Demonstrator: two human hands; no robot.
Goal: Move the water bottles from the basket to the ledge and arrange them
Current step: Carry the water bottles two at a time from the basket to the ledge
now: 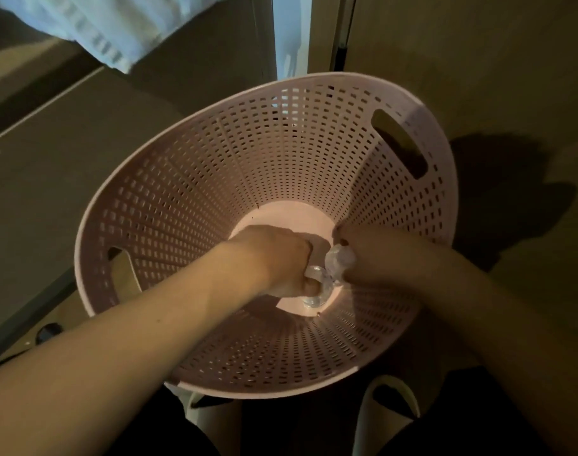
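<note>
Dim tan floor surrounds a pink perforated basket (195, 179), seen from directly above. Both arms reach down to its bottom. Left hand (274, 258) curls around a clear water bottle (317, 291) lying low on the basket floor, gripping it. Right hand (363, 258) closes on a second clear bottle (339, 260), its end pointing up toward the camera. Both bottles sit between the hands, touching or nearly so. No ledge is clearly identifiable; lifting means drawing straight up
</note>
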